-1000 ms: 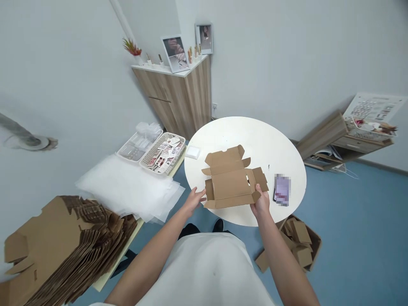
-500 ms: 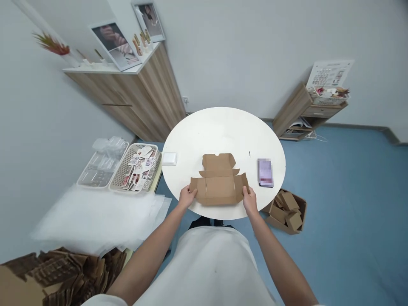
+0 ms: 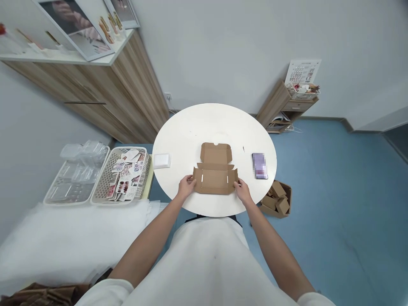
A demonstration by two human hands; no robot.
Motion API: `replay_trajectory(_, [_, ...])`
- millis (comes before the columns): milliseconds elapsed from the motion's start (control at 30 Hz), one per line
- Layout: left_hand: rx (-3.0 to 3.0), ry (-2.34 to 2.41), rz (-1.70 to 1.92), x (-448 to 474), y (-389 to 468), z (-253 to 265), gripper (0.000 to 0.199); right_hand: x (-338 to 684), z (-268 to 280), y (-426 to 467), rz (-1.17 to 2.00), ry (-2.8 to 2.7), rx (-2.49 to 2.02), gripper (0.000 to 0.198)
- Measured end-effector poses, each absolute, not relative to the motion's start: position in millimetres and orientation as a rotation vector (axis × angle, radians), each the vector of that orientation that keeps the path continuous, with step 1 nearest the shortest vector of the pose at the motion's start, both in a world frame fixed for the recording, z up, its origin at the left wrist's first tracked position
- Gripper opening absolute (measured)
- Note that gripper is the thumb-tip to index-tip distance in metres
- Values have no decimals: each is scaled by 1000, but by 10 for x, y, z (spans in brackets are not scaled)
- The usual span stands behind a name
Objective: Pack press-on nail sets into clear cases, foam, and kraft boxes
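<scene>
On the white round table [image 3: 216, 119] lies an unfolded brown cardboard box [image 3: 215, 179], its lid panel spread toward the far side and its side flaps partly raised. My left hand [image 3: 186, 186] pinches the left flap between thumb and fingers. At the opposite end, my right hand [image 3: 242, 190] grips the right flap the same way. A white flat packet [image 3: 162, 161] rests near the table's left edge. Toward the right edge is a purple phone-like item [image 3: 259, 165], partly blurred out.
Left of the table stand a white basket of printed cards [image 3: 121, 174] and a tray of clear plastic cases [image 3: 76, 174], with white foam sheets [image 3: 73, 242] nearer me. A carton of brown boxes [image 3: 276, 199] sits on the floor at right. A wooden cabinet [image 3: 137, 80] stands behind left.
The view has turned and shifted. The box's side flaps have been folded further up, and my hands have come a little closer together, still on the flaps.
</scene>
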State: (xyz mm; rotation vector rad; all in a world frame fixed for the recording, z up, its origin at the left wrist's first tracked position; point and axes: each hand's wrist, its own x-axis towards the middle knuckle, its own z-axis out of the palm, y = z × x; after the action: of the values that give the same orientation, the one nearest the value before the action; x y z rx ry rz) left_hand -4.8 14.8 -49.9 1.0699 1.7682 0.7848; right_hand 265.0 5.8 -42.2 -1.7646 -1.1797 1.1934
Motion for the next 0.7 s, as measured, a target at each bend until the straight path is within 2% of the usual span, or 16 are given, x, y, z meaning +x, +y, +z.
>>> replay_trajectory(167, [1351,1973,722,-81,14,-416,64,2682,-446,33,1057,-1193,-1951,55])
replay_trajectory(267, [1731,2012,598,-4,-61,-328,67,2758,-415,114,898,-1319,-2027,58])
replay_trajectory(367, [2042,1830,389,140,-94,-265,71,2812,-358,339,835,-1382,-2044,56])
replay_trajectory(567, [2236,1667,103,364,-4,-309,79,2787,-349,1002,1201,-1266,-1947,54])
replay_trajectory(700, [2226,1686,-6,395,76,-361,79,2734,-466,1297,1309,-1284,-1971,42])
